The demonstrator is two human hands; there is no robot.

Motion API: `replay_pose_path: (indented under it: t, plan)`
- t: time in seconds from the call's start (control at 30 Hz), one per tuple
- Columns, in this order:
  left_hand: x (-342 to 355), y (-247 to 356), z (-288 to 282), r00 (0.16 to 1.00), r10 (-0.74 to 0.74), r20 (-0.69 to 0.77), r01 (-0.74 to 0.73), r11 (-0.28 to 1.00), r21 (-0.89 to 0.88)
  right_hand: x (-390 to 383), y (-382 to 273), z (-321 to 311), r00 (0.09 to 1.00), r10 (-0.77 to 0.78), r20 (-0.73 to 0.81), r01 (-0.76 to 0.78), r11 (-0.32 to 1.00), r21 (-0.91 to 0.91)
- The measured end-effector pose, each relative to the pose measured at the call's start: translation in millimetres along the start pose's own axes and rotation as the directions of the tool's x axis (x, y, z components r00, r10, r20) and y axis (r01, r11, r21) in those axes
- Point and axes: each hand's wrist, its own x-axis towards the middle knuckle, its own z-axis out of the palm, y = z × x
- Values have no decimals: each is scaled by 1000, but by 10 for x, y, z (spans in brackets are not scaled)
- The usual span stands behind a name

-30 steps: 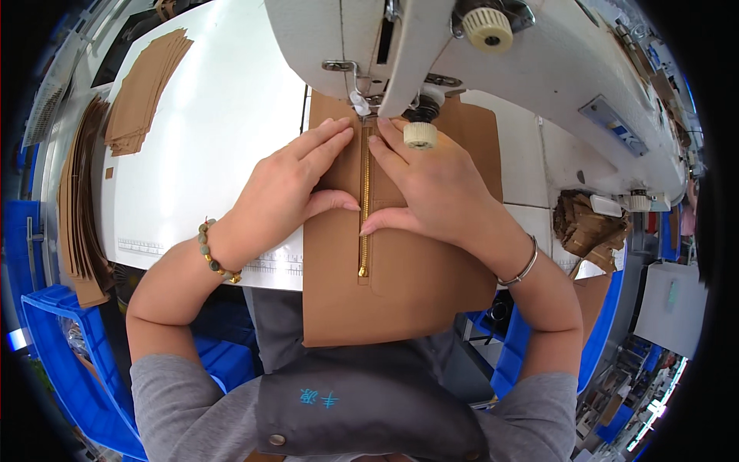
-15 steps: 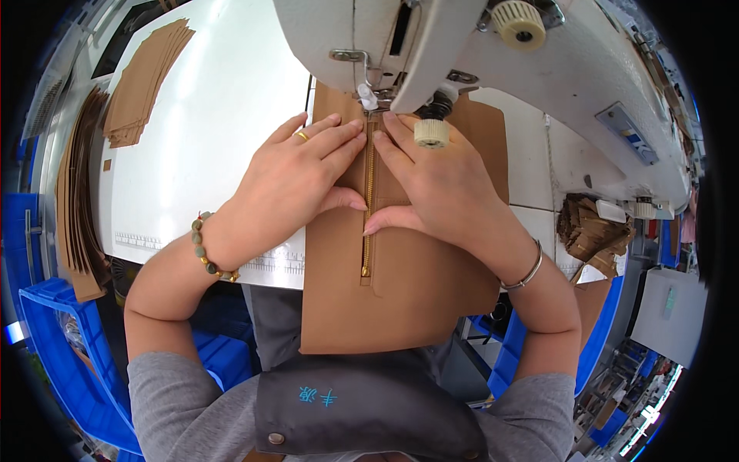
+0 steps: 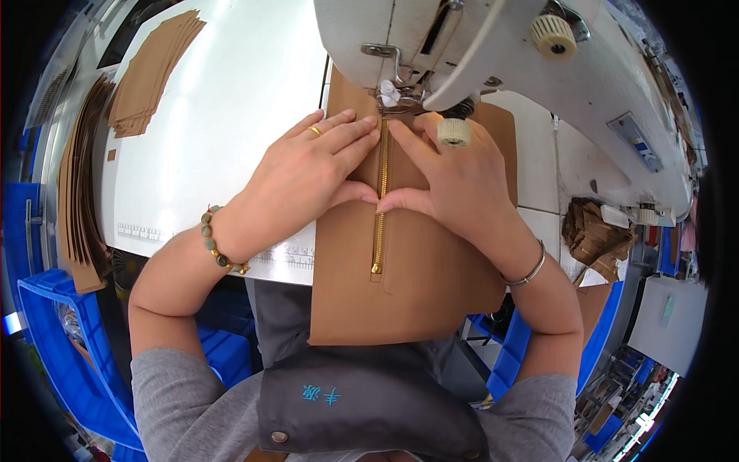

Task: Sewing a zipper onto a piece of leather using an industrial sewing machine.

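Note:
A tan leather panel [image 3: 416,285] with a gold zipper [image 3: 380,208] down its middle lies on the white table [image 3: 231,100], its far end under the sewing machine's presser foot [image 3: 394,96]. My left hand [image 3: 304,177] lies flat on the panel left of the zipper, fingers pointing at the foot. My right hand [image 3: 454,177] presses flat on the panel right of the zipper, wearing a ribbed cream thimble-like ring [image 3: 454,132]. Both thumbs meet at the zipper. The panel's near end hangs over the table edge above my lap.
The white sewing machine [image 3: 493,54] arches over the far right. A stack of tan cut pieces [image 3: 150,73] lies at the far left, more stand along the left edge [image 3: 77,200]. Blue crates [image 3: 54,331] sit below left; brown scraps [image 3: 593,231] at the right.
Both hands have slid the panel a little farther under the presser foot, and the view has shifted slightly; the hands keep the same flat hold beside the zipper.

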Motion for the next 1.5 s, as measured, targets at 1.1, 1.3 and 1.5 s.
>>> replay_pose_path:
  t: [1.1, 1.3, 1.5]
  plan:
    - [37, -30, -13, 1000, 17, 9, -16, 999, -43, -3, 0, -32, 997, -75, 31, 70, 989, 129]
    - [51, -55, 6, 1000, 11, -19, -12, 998, -56, -25, 41, -14, 997, -79, 11, 77, 989, 123]
    - [53, -83, 9, 999, 16, -47, -20, 995, -96, -174, -172, -78, 998, -26, 65, 17, 990, 141]
